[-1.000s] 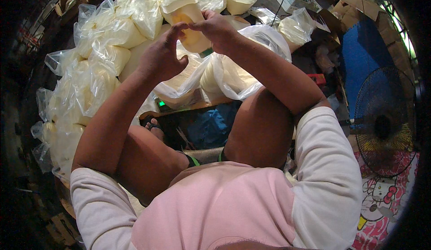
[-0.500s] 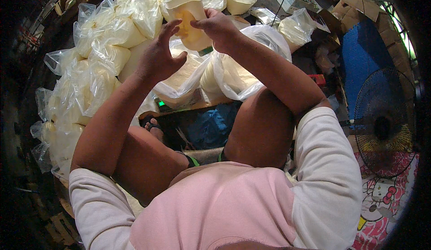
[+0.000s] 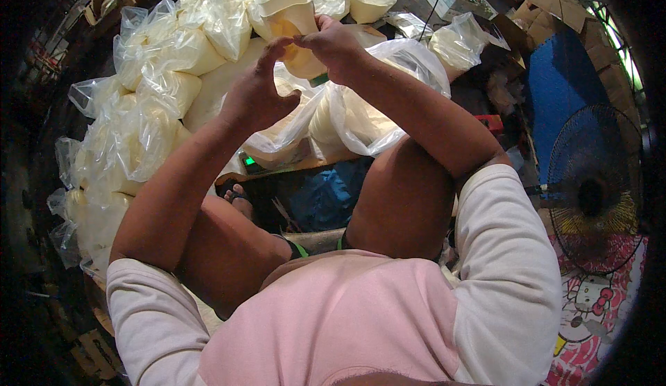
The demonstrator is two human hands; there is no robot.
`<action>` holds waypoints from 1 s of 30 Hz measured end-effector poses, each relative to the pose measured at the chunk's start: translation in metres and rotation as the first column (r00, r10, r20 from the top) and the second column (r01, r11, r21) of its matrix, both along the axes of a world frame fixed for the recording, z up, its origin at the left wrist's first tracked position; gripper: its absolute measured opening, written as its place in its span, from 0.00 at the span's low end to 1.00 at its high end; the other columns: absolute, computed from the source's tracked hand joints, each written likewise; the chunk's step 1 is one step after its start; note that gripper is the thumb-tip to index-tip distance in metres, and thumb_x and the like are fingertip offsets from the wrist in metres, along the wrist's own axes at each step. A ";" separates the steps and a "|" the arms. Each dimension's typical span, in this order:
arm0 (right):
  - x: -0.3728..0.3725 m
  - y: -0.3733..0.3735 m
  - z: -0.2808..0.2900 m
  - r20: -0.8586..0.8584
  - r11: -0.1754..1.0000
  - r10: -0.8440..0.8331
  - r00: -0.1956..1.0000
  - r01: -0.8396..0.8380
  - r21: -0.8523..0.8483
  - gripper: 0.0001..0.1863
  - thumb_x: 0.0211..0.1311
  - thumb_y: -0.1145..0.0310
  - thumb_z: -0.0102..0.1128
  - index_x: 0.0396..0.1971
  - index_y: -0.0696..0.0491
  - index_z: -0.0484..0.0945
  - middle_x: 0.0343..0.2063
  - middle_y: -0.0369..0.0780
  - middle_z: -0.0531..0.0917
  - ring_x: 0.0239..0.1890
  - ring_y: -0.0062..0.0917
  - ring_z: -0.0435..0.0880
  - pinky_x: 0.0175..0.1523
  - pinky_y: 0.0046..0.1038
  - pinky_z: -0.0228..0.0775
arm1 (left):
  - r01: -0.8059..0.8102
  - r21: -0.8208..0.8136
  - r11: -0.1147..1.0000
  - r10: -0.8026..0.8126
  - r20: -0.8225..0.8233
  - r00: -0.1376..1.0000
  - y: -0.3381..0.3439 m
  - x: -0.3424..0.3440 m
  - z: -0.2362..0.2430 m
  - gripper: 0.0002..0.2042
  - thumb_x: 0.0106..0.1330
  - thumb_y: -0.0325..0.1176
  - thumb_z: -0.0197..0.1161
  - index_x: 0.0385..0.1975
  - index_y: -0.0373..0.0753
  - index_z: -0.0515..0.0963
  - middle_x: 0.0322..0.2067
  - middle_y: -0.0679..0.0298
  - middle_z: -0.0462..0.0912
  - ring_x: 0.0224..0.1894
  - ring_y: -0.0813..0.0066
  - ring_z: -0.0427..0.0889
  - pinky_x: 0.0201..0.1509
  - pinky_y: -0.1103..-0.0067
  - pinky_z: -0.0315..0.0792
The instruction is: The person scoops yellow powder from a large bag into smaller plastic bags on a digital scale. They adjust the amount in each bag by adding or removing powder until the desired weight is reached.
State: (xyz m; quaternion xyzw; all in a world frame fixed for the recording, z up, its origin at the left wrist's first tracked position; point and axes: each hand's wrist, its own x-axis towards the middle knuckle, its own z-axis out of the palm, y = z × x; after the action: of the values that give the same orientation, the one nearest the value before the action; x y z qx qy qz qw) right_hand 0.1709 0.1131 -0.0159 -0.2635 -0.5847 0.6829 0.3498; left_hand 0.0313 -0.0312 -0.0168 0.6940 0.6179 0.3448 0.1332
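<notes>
Bag [image 3: 295, 29] of pale yellow stuff sits raised between both hands at the top centre of the view, above the heap. Its long axis runs roughly from upper left to lower right, the clear, crinkled neck end toward the hands; which end is open I cannot tell. The plastic is transparent and glossy, the filling creamy yellow. The right hand [image 3: 336, 46] pinches the bag's top from the right, fingers closed on it. The left hand [image 3: 257, 95] is just beside it, fingers raised and curved, its fingertips at the bag's near edge; whether it grips I cannot tell. Around and below lies a pile [image 3: 149, 108] of like filled bags, spreading left and down. A larger open bag [image 3: 388, 88] sags under the right forearm. Farther right stand a fan [image 3: 593, 192] and a blue sheet [image 3: 555, 88], with cardboard boxes [image 3: 555, 4] behind.
</notes>
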 end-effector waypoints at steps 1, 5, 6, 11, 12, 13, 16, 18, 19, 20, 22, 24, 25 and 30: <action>0.000 0.001 0.000 -0.022 1.000 0.014 1.000 -0.014 -0.005 0.26 0.59 0.76 0.63 0.57 0.63 0.68 0.45 0.49 0.81 0.44 0.38 0.84 0.48 0.38 0.81 | 0.013 0.006 1.000 -0.013 0.013 1.000 0.001 -0.001 -0.002 0.42 0.55 0.30 0.72 0.70 0.47 0.54 0.60 0.48 0.74 0.64 0.50 0.73 0.68 0.64 0.68; -0.001 -0.004 0.005 0.037 1.000 0.001 0.999 -0.001 -0.023 0.25 0.59 0.76 0.63 0.56 0.62 0.68 0.45 0.49 0.81 0.44 0.38 0.84 0.48 0.38 0.81 | 0.050 0.003 0.999 -0.050 0.020 0.999 0.001 -0.004 -0.005 0.41 0.54 0.28 0.72 0.69 0.44 0.56 0.59 0.49 0.73 0.66 0.52 0.72 0.70 0.65 0.65; -0.001 -0.007 0.006 0.044 0.999 -0.004 0.999 0.006 -0.036 0.25 0.59 0.76 0.63 0.56 0.62 0.68 0.45 0.49 0.81 0.44 0.38 0.84 0.48 0.38 0.81 | 0.054 -0.005 0.999 -0.054 0.009 0.998 0.001 -0.004 -0.004 0.41 0.54 0.28 0.72 0.68 0.43 0.57 0.59 0.49 0.73 0.66 0.52 0.71 0.70 0.66 0.65; 0.004 -0.008 0.009 0.033 0.999 0.017 0.999 -0.015 -0.039 0.23 0.59 0.75 0.63 0.54 0.62 0.70 0.45 0.49 0.81 0.43 0.37 0.85 0.49 0.38 0.81 | 0.142 0.040 0.989 -0.144 0.075 0.987 0.003 -0.003 -0.007 0.40 0.54 0.27 0.72 0.67 0.42 0.57 0.59 0.50 0.72 0.67 0.55 0.69 0.72 0.67 0.61; 0.003 -0.008 0.009 0.040 0.999 0.008 0.999 -0.007 -0.040 0.23 0.60 0.75 0.63 0.54 0.62 0.70 0.44 0.49 0.81 0.43 0.37 0.85 0.49 0.38 0.81 | 0.156 0.047 0.987 -0.159 0.084 0.984 0.004 -0.004 -0.008 0.40 0.54 0.27 0.72 0.67 0.42 0.57 0.58 0.50 0.72 0.67 0.56 0.69 0.73 0.67 0.60; 0.003 -0.008 0.009 0.048 0.999 -0.001 0.999 0.003 -0.041 0.22 0.60 0.75 0.63 0.54 0.62 0.70 0.44 0.49 0.82 0.43 0.37 0.85 0.49 0.38 0.81 | 0.154 0.050 0.987 -0.158 0.083 0.984 0.003 -0.003 -0.007 0.40 0.54 0.27 0.71 0.67 0.42 0.57 0.58 0.51 0.72 0.66 0.57 0.70 0.72 0.68 0.61; 0.003 -0.006 0.008 0.071 0.999 0.016 0.997 -0.013 -0.043 0.22 0.61 0.75 0.63 0.54 0.62 0.70 0.45 0.49 0.81 0.44 0.38 0.85 0.50 0.39 0.81 | 0.145 0.052 0.988 -0.149 0.088 0.985 0.002 -0.003 -0.005 0.40 0.54 0.25 0.71 0.68 0.42 0.57 0.58 0.52 0.73 0.64 0.59 0.71 0.70 0.69 0.62; 0.002 -0.005 0.007 0.054 0.998 0.024 0.998 -0.021 -0.054 0.22 0.61 0.75 0.64 0.54 0.62 0.70 0.45 0.49 0.81 0.44 0.38 0.85 0.50 0.40 0.81 | 0.136 0.047 0.990 -0.140 0.100 0.985 0.003 -0.006 -0.007 0.40 0.54 0.25 0.71 0.68 0.42 0.57 0.57 0.53 0.73 0.61 0.61 0.73 0.68 0.70 0.64; 0.002 -0.004 0.006 0.047 0.998 0.027 0.999 -0.024 -0.059 0.22 0.61 0.75 0.64 0.54 0.61 0.70 0.45 0.49 0.81 0.44 0.38 0.85 0.50 0.40 0.81 | 0.123 0.020 0.992 -0.125 0.125 0.984 0.001 -0.005 -0.004 0.41 0.54 0.24 0.71 0.68 0.42 0.57 0.57 0.53 0.74 0.60 0.61 0.73 0.67 0.70 0.65; 0.003 -0.003 0.005 0.050 0.998 0.024 0.998 -0.021 -0.058 0.22 0.61 0.75 0.64 0.54 0.61 0.70 0.45 0.49 0.81 0.44 0.38 0.85 0.50 0.40 0.80 | 0.112 -0.007 0.994 -0.110 0.148 0.983 -0.003 -0.004 0.001 0.41 0.54 0.24 0.71 0.69 0.42 0.57 0.57 0.53 0.74 0.59 0.62 0.74 0.66 0.71 0.66; 0.003 -0.001 0.003 0.055 0.998 0.021 0.998 -0.018 -0.054 0.22 0.61 0.75 0.65 0.54 0.61 0.70 0.45 0.49 0.81 0.44 0.38 0.85 0.50 0.41 0.80 | 0.093 -0.017 0.996 -0.089 0.153 0.984 -0.005 -0.003 0.007 0.42 0.54 0.24 0.71 0.70 0.42 0.57 0.58 0.53 0.74 0.59 0.61 0.74 0.66 0.71 0.66; 0.003 -0.001 0.003 0.056 0.998 0.015 0.998 -0.012 -0.056 0.23 0.61 0.75 0.65 0.54 0.61 0.71 0.45 0.48 0.82 0.44 0.37 0.85 0.50 0.41 0.81 | 0.088 0.036 0.995 -0.092 0.110 0.990 -0.003 -0.005 0.007 0.42 0.54 0.25 0.70 0.71 0.42 0.56 0.60 0.52 0.73 0.61 0.59 0.74 0.67 0.70 0.66; 0.002 -0.003 0.005 0.056 0.998 0.016 0.998 -0.013 -0.058 0.23 0.61 0.74 0.66 0.54 0.61 0.71 0.44 0.48 0.82 0.43 0.37 0.85 0.50 0.40 0.81 | 0.089 0.070 0.994 -0.095 0.084 0.992 -0.003 -0.007 0.005 0.42 0.55 0.25 0.70 0.71 0.42 0.56 0.61 0.52 0.73 0.62 0.58 0.74 0.67 0.70 0.66; 0.002 -0.010 0.012 0.060 0.999 0.034 0.998 -0.031 -0.045 0.22 0.62 0.73 0.66 0.54 0.61 0.71 0.43 0.47 0.82 0.43 0.36 0.85 0.49 0.39 0.81 | 0.092 0.122 0.988 -0.093 0.001 0.996 0.002 -0.010 -0.001 0.43 0.55 0.26 0.70 0.72 0.42 0.55 0.65 0.48 0.70 0.68 0.52 0.69 0.71 0.66 0.63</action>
State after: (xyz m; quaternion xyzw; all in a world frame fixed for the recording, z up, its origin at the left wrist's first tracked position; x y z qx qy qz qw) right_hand 0.1733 0.1034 -0.0039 -0.2823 -0.5842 0.6927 0.3149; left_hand 0.0210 -0.0295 -0.0178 0.7275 0.5624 0.3778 0.1084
